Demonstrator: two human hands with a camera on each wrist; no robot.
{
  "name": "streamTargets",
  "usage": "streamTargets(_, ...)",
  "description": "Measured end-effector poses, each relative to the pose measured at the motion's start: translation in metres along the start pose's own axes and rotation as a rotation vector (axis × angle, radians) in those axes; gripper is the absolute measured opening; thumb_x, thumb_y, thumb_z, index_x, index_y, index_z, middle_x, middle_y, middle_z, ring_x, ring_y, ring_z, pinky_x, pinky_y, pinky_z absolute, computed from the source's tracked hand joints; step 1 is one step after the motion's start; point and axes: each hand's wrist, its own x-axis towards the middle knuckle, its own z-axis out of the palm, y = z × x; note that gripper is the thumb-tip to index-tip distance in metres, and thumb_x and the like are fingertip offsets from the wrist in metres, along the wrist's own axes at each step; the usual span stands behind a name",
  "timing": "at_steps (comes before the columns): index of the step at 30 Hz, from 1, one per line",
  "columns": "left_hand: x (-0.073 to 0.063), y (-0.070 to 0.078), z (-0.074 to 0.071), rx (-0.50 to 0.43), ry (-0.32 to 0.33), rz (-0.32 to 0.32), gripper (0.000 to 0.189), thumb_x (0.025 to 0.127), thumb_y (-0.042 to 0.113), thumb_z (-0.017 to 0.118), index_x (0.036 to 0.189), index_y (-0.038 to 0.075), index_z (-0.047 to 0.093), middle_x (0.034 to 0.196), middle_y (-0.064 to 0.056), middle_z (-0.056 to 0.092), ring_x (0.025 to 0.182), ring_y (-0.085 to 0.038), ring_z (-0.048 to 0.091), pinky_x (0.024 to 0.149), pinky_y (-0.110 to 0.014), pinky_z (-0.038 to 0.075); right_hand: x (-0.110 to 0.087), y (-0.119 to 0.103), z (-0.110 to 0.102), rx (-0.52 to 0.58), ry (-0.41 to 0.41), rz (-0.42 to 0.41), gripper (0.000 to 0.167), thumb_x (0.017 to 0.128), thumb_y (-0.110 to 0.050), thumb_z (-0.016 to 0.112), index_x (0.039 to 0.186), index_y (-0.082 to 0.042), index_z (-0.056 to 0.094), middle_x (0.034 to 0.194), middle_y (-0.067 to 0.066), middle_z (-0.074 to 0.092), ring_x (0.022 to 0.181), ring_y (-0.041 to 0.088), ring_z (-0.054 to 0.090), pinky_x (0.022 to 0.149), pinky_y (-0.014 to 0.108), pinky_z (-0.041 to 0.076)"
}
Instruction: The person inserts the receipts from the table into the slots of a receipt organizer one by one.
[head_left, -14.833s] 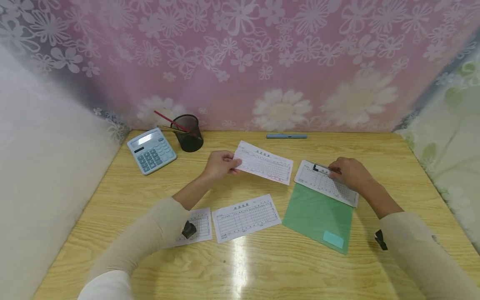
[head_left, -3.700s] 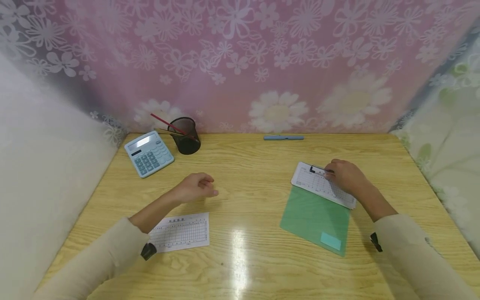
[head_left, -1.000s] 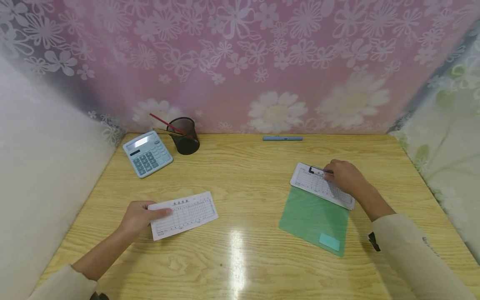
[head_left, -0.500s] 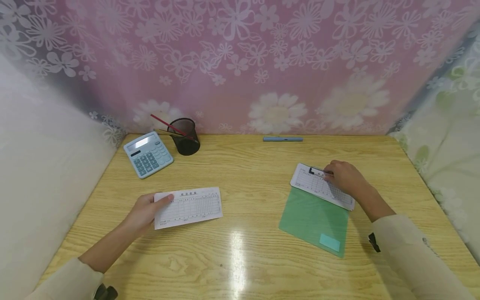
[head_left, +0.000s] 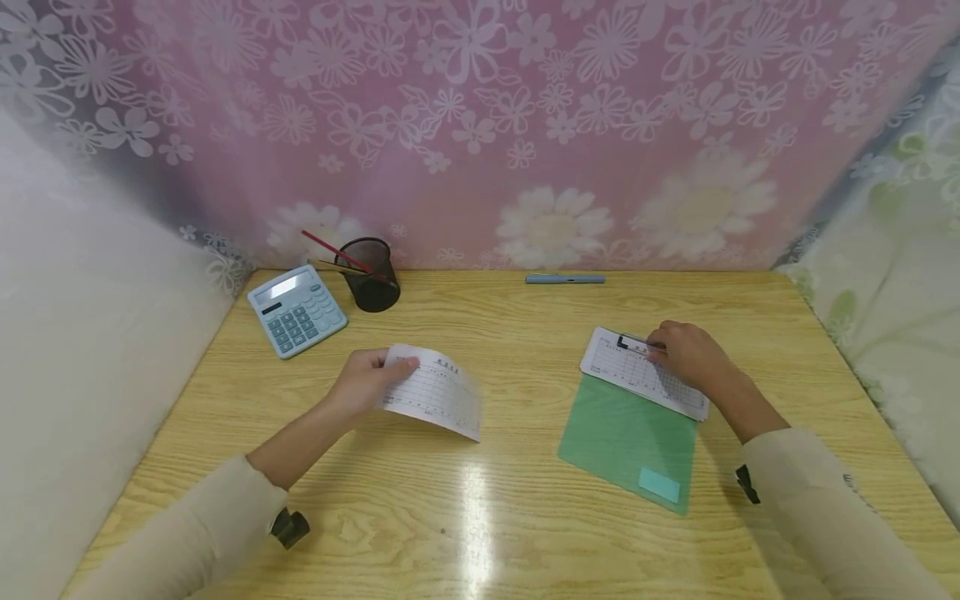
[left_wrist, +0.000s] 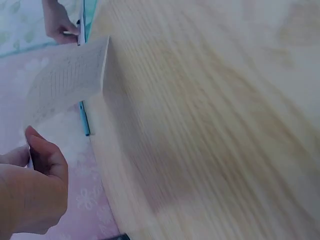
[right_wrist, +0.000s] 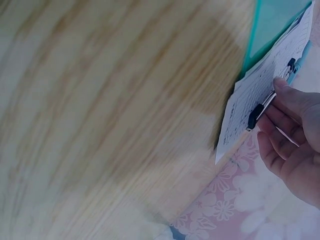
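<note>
My left hand point(head_left: 362, 385) pinches a printed paper form point(head_left: 431, 387) by its left end, thumb on top. The sheet is held up off the table, its free end drooping and slightly blurred; in the left wrist view the form point(left_wrist: 70, 75) bends away from the fingers. At the right, my right hand point(head_left: 692, 357) grips the metal clip point(right_wrist: 265, 107) of a green translucent clipboard point(head_left: 618, 433), thumb on one side and fingers on the other. Similar printed forms point(head_left: 630, 375) lie at the board's clip end. Whether the clip is raised cannot be told.
Back left on the wooden table point(head_left: 465, 325) sit a light-blue calculator point(head_left: 297, 310) and a black mesh pen holder point(head_left: 372, 279) with a red stick and a thinner one. A blue pen point(head_left: 565, 279) lies along the rear edge. The clipboard bears a pale-blue label point(head_left: 660, 485).
The left hand, empty 3.7 s ago, took up the left-hand form and has carried it rightward toward the table's middle. The two other loose forms seen earliest are gone. The right hand stays at the clip.
</note>
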Motion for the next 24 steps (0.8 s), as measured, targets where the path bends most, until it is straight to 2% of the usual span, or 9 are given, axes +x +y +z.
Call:
streamTargets(3,0.013,0.009,0.019,-0.001,-0.03,0.056,0.035,0.095,0.03,0.058,0.111,-0.001,0.064,0.082,-0.003,0.069,0.066,-0.013,0.067,0.055,-0.026,0.055,0.0,-0.001,-0.001,0.002,0.002,-0.001,0.022,0.088,-0.011,0.066,0.104,0.005,0.067,0.091,0.014,0.064,0.081,0.029,0.063,0.074,0.046,0.051)
streamTargets(6,0.023,0.019,0.039,0.007,-0.087,0.102,0.034,0.097,0.029,0.055,0.11,-0.001,0.062,0.073,-0.003,0.066,0.051,-0.011,0.058,0.043,-0.022,0.044,0.0,-0.001,-0.001,0.002,0.0,0.0,0.022,0.089,-0.011,0.065,0.104,0.005,0.067,0.091,0.014,0.064,0.082,0.029,0.063,0.075,0.047,0.051)
streamTargets(9,0.031,0.031,0.059,0.022,-0.155,0.12,0.031,0.098,0.026,0.053,0.115,0.002,0.06,0.069,-0.003,0.061,0.044,-0.01,0.047,0.041,-0.023,0.035,0.0,-0.001,-0.001,0.0,-0.001,0.001,0.023,0.089,-0.011,0.065,0.105,0.005,0.067,0.092,0.014,0.064,0.083,0.03,0.063,0.076,0.047,0.051)
streamTargets(13,0.034,0.05,0.087,0.043,-0.239,0.115,0.026,0.099,0.018,0.051,0.121,0.005,0.057,0.073,-0.004,0.061,0.048,-0.011,0.048,0.044,-0.023,0.036,0.001,-0.001,0.001,0.002,-0.003,0.006,0.023,0.089,-0.011,0.065,0.106,0.005,0.067,0.093,0.015,0.064,0.084,0.03,0.063,0.076,0.047,0.051)
streamTargets(18,0.036,0.073,0.115,0.059,-0.303,0.112,0.019,0.097,0.015,0.054,0.11,0.003,0.061,0.076,-0.005,0.062,0.056,-0.013,0.052,0.047,-0.022,0.04,0.001,0.0,0.001,0.012,0.002,0.006,0.023,0.089,-0.011,0.065,0.106,0.005,0.067,0.093,0.015,0.064,0.084,0.031,0.063,0.076,0.048,0.051)
streamTargets(21,0.038,0.082,0.128,0.044,-0.308,0.141,0.017,0.095,0.017,0.058,0.101,0.003,0.065,0.077,-0.004,0.065,0.058,-0.013,0.056,0.049,-0.021,0.043,0.001,0.0,0.001,0.009,0.017,-0.005,0.022,0.089,-0.011,0.065,0.104,0.005,0.067,0.092,0.016,0.064,0.082,0.031,0.063,0.075,0.047,0.051)
streamTargets(24,0.046,0.086,0.14,0.003,-0.289,0.158,0.016,0.092,0.019,0.062,0.096,0.004,0.068,0.078,-0.005,0.067,0.059,-0.013,0.06,0.05,-0.021,0.045,0.0,0.0,0.001,0.0,0.034,-0.021,0.018,0.089,-0.008,0.063,0.102,0.004,0.068,0.091,0.015,0.064,0.081,0.031,0.063,0.075,0.046,0.051)
